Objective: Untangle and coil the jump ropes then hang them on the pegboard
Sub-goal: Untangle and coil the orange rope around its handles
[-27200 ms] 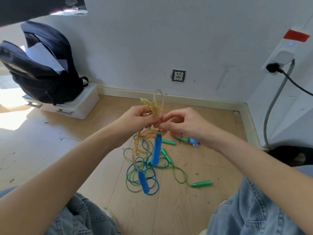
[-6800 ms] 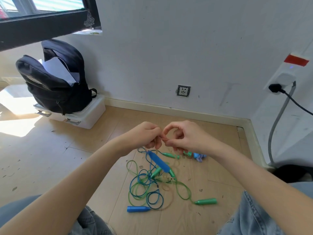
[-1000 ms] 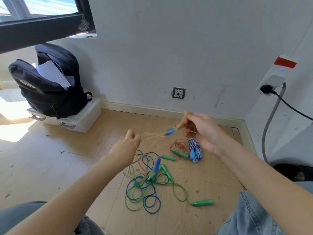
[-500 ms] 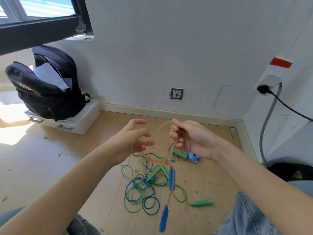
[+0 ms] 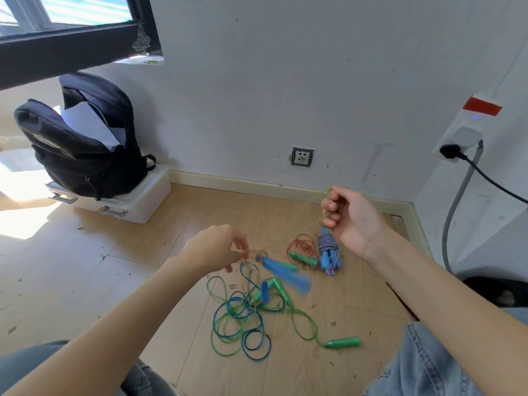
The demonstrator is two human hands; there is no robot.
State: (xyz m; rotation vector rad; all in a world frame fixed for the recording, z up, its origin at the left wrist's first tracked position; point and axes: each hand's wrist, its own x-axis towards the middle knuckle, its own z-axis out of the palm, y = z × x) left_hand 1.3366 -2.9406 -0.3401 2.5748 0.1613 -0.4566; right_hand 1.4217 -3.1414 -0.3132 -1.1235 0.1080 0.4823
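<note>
Above the floor [image 5: 85, 281], your right hand [image 5: 350, 221] pinches the translucent amber rope [image 5: 310, 212]; your blurred left hand [image 5: 213, 248] grips its far end, blue handle [image 5: 285, 274] dangling.

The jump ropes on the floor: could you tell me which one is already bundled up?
The blue-and-white braided rope with blue handles, lying below the right hand; the green and blue ropes sprawl in loose tangled loops.
</note>
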